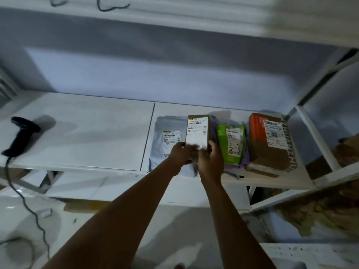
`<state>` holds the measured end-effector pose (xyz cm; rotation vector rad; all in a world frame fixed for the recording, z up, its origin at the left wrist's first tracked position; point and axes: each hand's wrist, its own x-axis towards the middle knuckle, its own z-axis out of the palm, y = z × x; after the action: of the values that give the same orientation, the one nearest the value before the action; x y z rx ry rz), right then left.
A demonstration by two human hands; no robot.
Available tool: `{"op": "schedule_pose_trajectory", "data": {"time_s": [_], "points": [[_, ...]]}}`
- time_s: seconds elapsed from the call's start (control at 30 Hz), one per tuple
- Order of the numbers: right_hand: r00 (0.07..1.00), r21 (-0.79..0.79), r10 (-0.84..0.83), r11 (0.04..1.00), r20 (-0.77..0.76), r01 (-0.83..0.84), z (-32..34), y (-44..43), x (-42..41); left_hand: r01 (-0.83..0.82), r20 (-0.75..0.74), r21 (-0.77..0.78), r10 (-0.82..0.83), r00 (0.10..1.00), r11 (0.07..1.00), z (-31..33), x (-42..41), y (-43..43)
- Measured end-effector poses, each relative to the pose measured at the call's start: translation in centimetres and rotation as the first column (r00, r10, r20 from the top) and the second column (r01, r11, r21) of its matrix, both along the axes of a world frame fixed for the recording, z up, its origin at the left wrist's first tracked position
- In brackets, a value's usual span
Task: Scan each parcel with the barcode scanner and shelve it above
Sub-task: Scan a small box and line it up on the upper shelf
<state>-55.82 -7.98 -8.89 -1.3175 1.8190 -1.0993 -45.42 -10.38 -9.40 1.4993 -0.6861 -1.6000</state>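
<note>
Okay, both your hands are on the small brown box point(197, 131), just past centre toward 3 o'clock. Your left hand point(181, 153) pinches its near-left corner and your right hand point(210, 158) wraps its near-right edge, so the grip is narrow and closed on the box. It stands label-up on the shelf point(87, 136), probably tilted so the barcode faces you. It sits over the grey mailer point(169, 140) at its 9 o'clock side, with the green parcel point(232, 142) just beside it at 3 o'clock, lying on a purple bag point(245, 158). The cardboard box point(272, 140) is further toward 3 o'clock. All labels face up, likely for easy scanning. The barcode scanner point(22, 133) lies untouched far out at 9 o'clock, well apart, its cable point(29, 206) trailing down toward 7 o'clock. Whether this box is scanned, I cannot tell.
</note>
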Motion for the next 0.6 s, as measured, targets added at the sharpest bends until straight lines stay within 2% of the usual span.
{"op": "schedule_pose_trajectory", "data": {"time_s": [0.07, 0.13, 0.23, 0.37, 0.5, 0.6], "points": [[1.0, -0.108, -0.019, 0.994, 0.019, 0.021, -0.3, 0.0, 2.6, -0.067, -0.09, -0.054, 0.062, 0.994, 0.996, -0.1, 2.2, 0.6], [0.995, -0.155, -0.012, 0.988, 0.101, 0.027, -0.1, -0.2, 6.0, -0.191, -0.125, -0.116, 0.177, 0.976, 0.975, 0.1, 5.3, 1.4], [0.971, -0.151, 0.105, 0.986, 0.214, -0.073, 0.2, 0.2, 13.4, -0.414, -0.111, -0.183, 0.4, 0.91, 0.892, 0.4, 12.8, 3.4], [0.928, -0.148, 0.276, 0.958, 0.25, -0.245, 0.6, 2.1, 25.1, -0.516, -0.02, -0.242, 0.527, 0.849, 0.822, 0.9, 24.9, 7.6], [0.863, -0.014, 0.412, 0.904, 0.293, -0.426, 0.6, 4.3, 36.6, -0.577, 0.065, -0.277, 0.614, 0.787, 0.769, 0.4, 37.2, 12.0], [0.844, 0.135, 0.407, 0.869, 0.349, -0.475, 0.1, 5.3, 43.7, -0.628, 0.08, -0.263, 0.665, 0.742, 0.733, -0.7, 45.4, 15.3]]}}
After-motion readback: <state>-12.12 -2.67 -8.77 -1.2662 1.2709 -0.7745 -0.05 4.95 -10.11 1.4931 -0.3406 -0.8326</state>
